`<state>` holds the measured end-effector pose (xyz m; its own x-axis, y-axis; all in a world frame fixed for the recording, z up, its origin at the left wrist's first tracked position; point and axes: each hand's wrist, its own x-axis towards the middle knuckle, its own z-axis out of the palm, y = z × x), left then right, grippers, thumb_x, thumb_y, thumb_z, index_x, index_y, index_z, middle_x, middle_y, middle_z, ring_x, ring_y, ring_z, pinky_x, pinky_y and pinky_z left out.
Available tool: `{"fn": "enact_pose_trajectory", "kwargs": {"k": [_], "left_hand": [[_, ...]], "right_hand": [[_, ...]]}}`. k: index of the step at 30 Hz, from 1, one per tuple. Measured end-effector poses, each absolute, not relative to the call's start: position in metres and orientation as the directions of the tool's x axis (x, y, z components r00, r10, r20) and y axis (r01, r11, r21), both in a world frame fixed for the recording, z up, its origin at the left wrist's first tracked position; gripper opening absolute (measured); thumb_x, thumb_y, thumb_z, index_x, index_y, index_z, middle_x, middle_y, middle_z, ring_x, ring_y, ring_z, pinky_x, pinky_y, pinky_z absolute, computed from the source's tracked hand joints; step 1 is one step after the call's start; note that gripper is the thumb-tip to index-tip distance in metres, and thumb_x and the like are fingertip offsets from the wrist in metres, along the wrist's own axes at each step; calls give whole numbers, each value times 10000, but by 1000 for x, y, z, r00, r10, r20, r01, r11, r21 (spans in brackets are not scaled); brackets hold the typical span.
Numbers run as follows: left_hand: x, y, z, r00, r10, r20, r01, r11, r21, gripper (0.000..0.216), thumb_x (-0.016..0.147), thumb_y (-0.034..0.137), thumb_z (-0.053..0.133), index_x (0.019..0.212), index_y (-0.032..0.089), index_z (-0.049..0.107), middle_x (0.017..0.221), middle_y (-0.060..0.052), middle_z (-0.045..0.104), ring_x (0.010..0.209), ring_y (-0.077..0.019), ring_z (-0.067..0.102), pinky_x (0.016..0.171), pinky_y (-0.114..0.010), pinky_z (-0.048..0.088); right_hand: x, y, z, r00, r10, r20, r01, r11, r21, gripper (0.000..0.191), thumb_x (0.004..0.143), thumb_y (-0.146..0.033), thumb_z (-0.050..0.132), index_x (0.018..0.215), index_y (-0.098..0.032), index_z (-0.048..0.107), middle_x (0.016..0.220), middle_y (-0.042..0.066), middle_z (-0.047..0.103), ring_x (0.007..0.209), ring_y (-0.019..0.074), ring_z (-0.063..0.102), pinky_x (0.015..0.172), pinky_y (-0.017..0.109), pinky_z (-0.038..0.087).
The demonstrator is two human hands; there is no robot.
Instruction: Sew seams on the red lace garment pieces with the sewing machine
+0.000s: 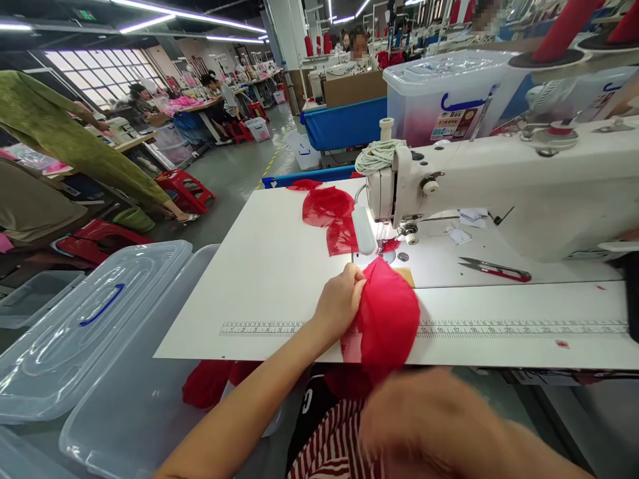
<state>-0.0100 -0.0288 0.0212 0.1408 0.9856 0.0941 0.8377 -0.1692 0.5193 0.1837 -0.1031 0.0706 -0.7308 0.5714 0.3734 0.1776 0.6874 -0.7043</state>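
My left hand (340, 301) is closed on the edge of a piece of red fabric (392, 313), just in front of the sewing machine's needle area. The fabric's far tip reaches the presser foot (380, 247), and its near end hangs over the table's front edge. My right hand (424, 419) is low in front of the table, smeared by motion, so its fingers cannot be made out. The white sewing machine (479, 179) stands over the work. Sheer red pieces (329, 206) lie on the table behind and left of the needle.
Thread snips (495, 269) and small white paper labels (472, 218) lie under the machine arm. A ruler strip (509, 328) runs along the white table (214, 279). Clear plastic boxes (94, 313) stand at the left. Behind the machine is a lidded box (444, 86).
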Motion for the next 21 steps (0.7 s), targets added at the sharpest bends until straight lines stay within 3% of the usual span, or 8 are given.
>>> {"fn": "enact_pose_trajectory", "kwargs": {"k": [2,4,7,9,12,15,18,21], "left_hand": [[-13,-30,20,162,977,135,786,-211,581,136,927,116,397,994,207,472,852,-2,625,766,-157,615,709,-274,481],[-13,-31,19,207,956,210,717,-294,632,208,914,86,385,1026,204,515,920,-19,620,840,-151,611,783,-282,496],[-11,-33,17,277,920,278,684,-392,615,258,905,67,373,981,191,586,954,-42,573,889,-142,588,824,-279,506],[-11,-33,16,313,915,256,741,-404,536,258,906,73,381,963,189,605,941,-43,541,841,-136,577,766,-264,520],[-10,-35,20,251,939,236,884,-321,339,262,878,40,377,854,174,601,932,-66,542,775,-166,548,694,-306,516],[-2,-49,29,181,928,327,945,-256,205,307,865,13,325,818,161,590,930,-110,573,810,-218,540,707,-373,502],[14,-75,35,346,840,417,848,-471,245,225,939,198,377,897,141,591,841,-95,586,757,-213,544,648,-344,495],[26,-95,32,352,839,415,817,-492,300,252,918,328,454,784,149,571,679,-57,559,616,-186,508,526,-309,419]], "right_hand": [[188,-83,51,-542,749,382,392,627,-673,317,988,-374,326,1047,-232,603,835,102,668,639,208,628,514,323,469],[192,-67,34,-205,909,362,791,372,-486,317,952,-473,391,994,-218,574,800,92,659,564,216,601,432,307,382],[194,-57,18,-144,968,208,933,203,-298,254,914,-449,453,831,-225,539,725,60,655,528,236,600,408,291,296],[194,-56,16,-174,976,132,937,205,-283,209,898,-356,465,730,-235,496,702,38,654,520,225,594,411,281,270],[195,-56,18,-168,978,120,806,206,-555,183,902,-339,446,760,-246,514,665,13,655,527,199,587,437,286,362],[194,-52,22,-200,978,57,365,129,-922,197,911,-426,481,902,-243,550,725,20,687,633,187,643,569,312,525],[183,-50,29,-219,976,5,48,15,-999,291,851,-473,593,988,-218,569,883,56,716,761,186,680,678,319,575],[170,-53,35,-161,987,20,25,25,-999,301,808,-467,648,952,-205,613,823,42,706,678,162,662,620,287,576]]}}
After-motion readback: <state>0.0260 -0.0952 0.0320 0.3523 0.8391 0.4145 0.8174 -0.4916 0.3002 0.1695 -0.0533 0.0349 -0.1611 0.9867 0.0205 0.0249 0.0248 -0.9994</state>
